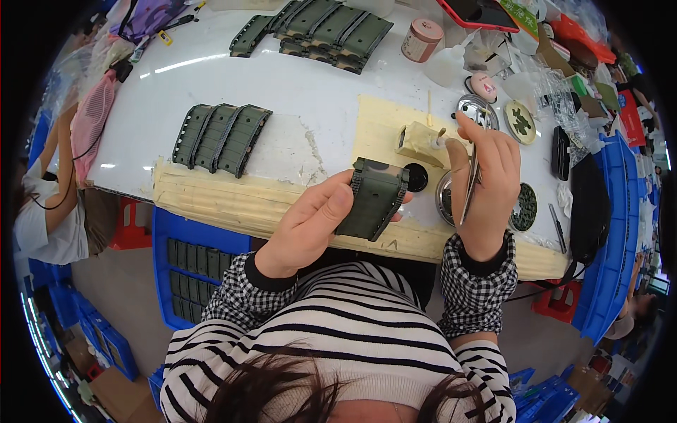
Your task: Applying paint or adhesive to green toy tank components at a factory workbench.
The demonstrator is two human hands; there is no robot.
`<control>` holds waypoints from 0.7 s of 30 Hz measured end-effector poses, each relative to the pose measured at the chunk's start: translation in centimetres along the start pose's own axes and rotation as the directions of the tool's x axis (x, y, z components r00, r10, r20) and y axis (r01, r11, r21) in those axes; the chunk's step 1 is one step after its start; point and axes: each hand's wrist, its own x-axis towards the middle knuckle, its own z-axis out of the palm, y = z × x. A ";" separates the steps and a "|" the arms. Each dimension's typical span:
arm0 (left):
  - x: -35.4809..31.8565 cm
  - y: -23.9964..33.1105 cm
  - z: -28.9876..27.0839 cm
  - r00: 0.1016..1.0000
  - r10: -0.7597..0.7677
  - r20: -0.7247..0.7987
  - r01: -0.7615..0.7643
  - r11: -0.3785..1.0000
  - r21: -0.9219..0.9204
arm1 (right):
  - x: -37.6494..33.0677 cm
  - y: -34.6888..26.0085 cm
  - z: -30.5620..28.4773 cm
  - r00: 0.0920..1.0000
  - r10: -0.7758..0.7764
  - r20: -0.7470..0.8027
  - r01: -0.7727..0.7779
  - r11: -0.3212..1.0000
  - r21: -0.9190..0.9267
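My left hand [310,224] grips a dark green, curved plastic part [372,200] with ridged side edges, thumb on its face, near the table's front edge. To its right, my right hand [493,166] holds metal tweezers [470,187], pointing downward and apart from the part. Partly behind that hand is a metal dish [443,198]. A small round black pot [417,178] sits between the green part and the dish. Just beyond stands a tape-wrapped block [421,143] with a stick-like tool in it. A round dish of small dark green pieces [523,207] lies right of my hand.
Several similar green parts stand in a group [222,139] at left and a larger group [328,32] at the back. A pink tin [422,39], white squeeze bottle [447,65] and red-edged phone [481,14] lie far right. Below the table is a blue crate [163,264] of green parts.
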 end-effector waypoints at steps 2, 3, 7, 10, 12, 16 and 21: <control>0.0 0.0 0.0 1.000 0.001 -0.002 -0.001 1.000 -0.004 | 0.0 -0.3 -0.8 0.999 -0.034 -0.035 0.035 0.999 0.020; -0.1 0.0 0.0 1.000 0.001 -0.002 -0.001 1.000 -0.003 | 0.0 -0.5 -1.4 0.998 -0.066 0.006 0.065 0.995 0.080; -0.1 -0.1 -0.1 1.000 0.000 0.008 0.000 1.000 0.012 | -0.8 -2.2 -2.6 0.991 0.100 0.091 -0.129 0.898 0.421; 0.0 0.2 0.3 0.999 -0.047 0.011 0.047 0.998 -0.032 | -1.3 -3.0 -3.4 0.970 0.130 0.206 -0.221 0.823 0.524; 0.0 0.1 0.3 0.998 -0.060 0.033 0.064 0.987 -0.150 | -1.2 -3.0 -3.6 0.976 0.041 0.212 -0.157 0.811 0.564; 0.0 -0.1 1.0 0.991 -0.130 -0.026 0.121 0.969 -0.214 | -0.5 -3.3 -3.4 0.975 -0.061 0.213 -0.095 0.755 0.649; 0.0 -0.4 1.2 0.983 -0.158 -0.091 0.140 0.973 -0.183 | -0.7 -3.2 -2.7 0.969 -0.101 0.226 -0.087 0.717 0.692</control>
